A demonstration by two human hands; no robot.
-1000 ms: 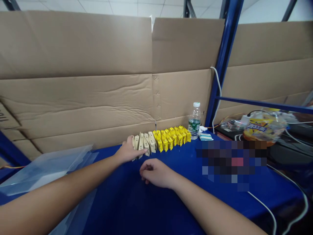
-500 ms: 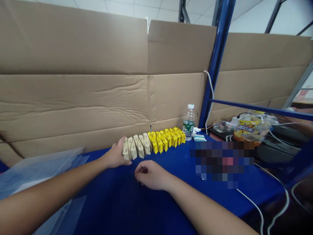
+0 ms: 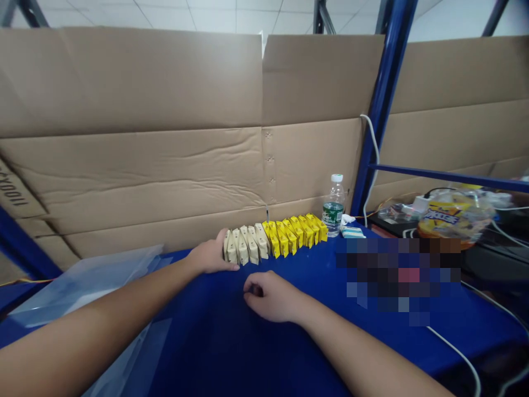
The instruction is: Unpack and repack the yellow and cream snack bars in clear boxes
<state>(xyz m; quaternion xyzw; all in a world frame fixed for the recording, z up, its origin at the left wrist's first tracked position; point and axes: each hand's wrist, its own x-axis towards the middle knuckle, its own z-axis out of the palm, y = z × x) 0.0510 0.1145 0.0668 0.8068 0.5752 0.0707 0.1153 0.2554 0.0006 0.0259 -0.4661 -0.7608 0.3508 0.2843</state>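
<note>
Now with the left hand (image 3: 210,256) at the outer end of the row of slim, upright cream packets (image 3: 243,247), after lying with its thumb across their fronts a second ago. Much as before with the right hand (image 3: 273,298), curled nearer the camera.

On the left, with grip spread about the row's end, thumb low along the near side, touching the first packet. On the right, with grip loosely curled around a small hollow, apart from the row; cannot tell whether thumb and fingertips meet.

At far left, under frosted, translucent plastic sheets (image 3: 103,275) with overlapping edges. Across the smooth blue worktop (image 3: 215,342), from matte cream packets to angular, bright yellow packets (image 3: 295,234), then to a clear plastic bottle (image 3: 333,212) with green label, before creased brown cardboard (image 3: 165,88).
</note>
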